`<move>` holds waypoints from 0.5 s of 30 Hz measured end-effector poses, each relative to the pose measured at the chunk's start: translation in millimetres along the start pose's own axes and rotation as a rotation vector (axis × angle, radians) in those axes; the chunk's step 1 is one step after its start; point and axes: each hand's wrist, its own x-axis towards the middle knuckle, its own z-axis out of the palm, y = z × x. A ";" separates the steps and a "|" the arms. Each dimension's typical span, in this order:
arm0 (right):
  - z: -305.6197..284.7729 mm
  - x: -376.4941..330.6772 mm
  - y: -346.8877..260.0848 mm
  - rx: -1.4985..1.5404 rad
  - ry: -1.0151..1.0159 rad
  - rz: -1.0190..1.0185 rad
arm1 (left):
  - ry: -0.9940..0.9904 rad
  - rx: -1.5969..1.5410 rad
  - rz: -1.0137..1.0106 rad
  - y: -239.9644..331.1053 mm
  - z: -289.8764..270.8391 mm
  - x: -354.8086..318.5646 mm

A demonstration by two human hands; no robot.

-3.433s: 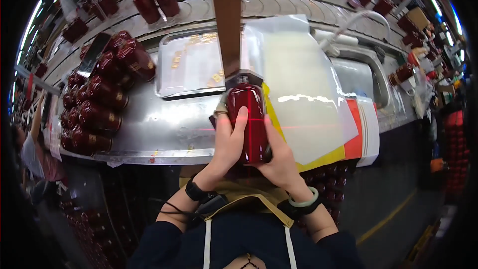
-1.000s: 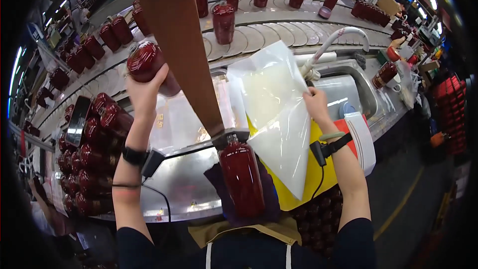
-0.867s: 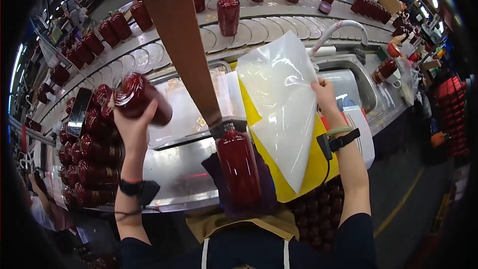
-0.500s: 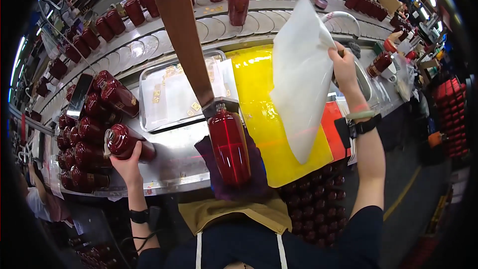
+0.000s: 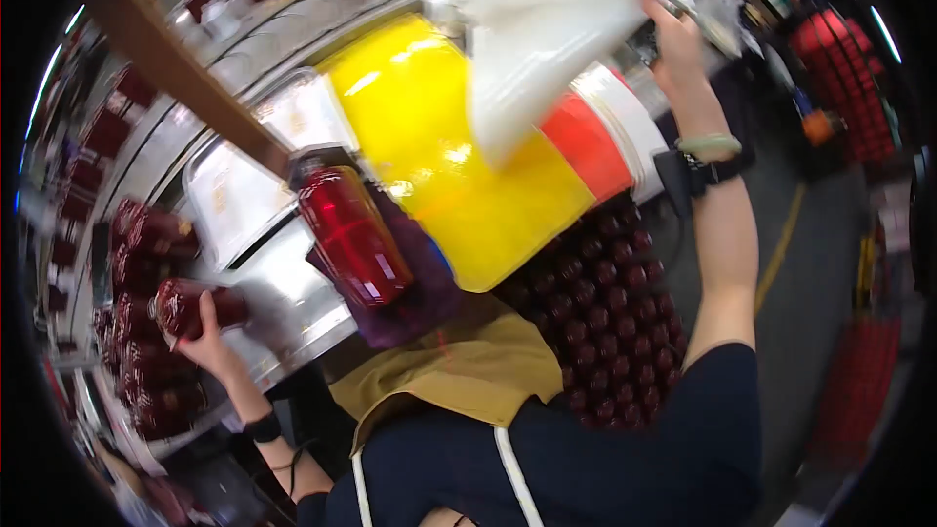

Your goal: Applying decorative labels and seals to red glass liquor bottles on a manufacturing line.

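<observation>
On the left, my left hand [image 5: 206,344] is wrapped round a dark red bottle [image 5: 183,306] that lies on its side by a pile of similar bottles [image 5: 146,244]. My right hand [image 5: 675,44], at the upper right, grips the edge of a limp white sheet [image 5: 547,34], blurred by motion. The sheet hangs over the far right part of a glossy yellow sheet [image 5: 429,137]. Another red bottle [image 5: 351,234] rests on a purple cloth [image 5: 410,283] in front of me, its neck at the end of a brown wooden arm [image 5: 185,68].
A metal tray [image 5: 229,195] with white paper lies left of the yellow sheet. A red-orange sheet [image 5: 588,144] sits to its right. A conveyor [image 5: 283,29] carrying bottles runs along the back. Below the table edge stand many rows of dark red bottles [image 5: 595,322].
The whole view has turned and shifted to the right. My right hand has carried the white sheet farther toward the upper right. My left hand stays on its bottle beside the pile.
</observation>
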 end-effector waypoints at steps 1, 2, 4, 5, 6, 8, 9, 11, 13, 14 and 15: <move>-16.5 2.5 -0.6 0.051 0.057 0.070 | -0.042 0.025 -0.023 -0.8 -2.8 3.4; -33.1 2.9 -0.7 0.078 0.094 0.005 | -0.034 0.075 0.099 -1.4 -6.8 3.8; -67.4 9.5 -5.8 0.194 0.266 -0.121 | 0.060 0.183 0.202 1.2 -14.5 4.7; -87.3 10.8 -8.5 0.273 0.337 -0.175 | 0.134 0.250 0.225 4.5 -17.9 6.5; -118.8 5.9 -20.2 0.281 0.401 -0.193 | 0.209 0.273 0.290 9.3 -22.6 3.8; -178.4 -3.8 -34.5 0.340 0.609 -0.273 | 0.281 0.258 0.398 22.5 -29.5 -0.2; -207.7 -9.8 -37.2 0.359 0.716 -0.341 | 0.267 0.237 0.435 28.8 -34.8 -6.7; -268.3 -23.7 -35.7 0.320 0.918 -0.434 | 0.252 0.455 0.630 47.0 -42.8 -16.0; -319.6 -39.6 -12.6 0.143 1.138 -0.496 | 0.201 0.464 0.677 62.8 -48.0 -25.6; -342.6 -49.3 3.3 0.159 1.203 -0.506 | 0.218 0.451 0.673 68.6 -49.4 -31.2; -362.5 -60.4 23.3 0.185 1.232 -0.472 | 0.189 0.492 0.694 73.2 -50.2 -37.5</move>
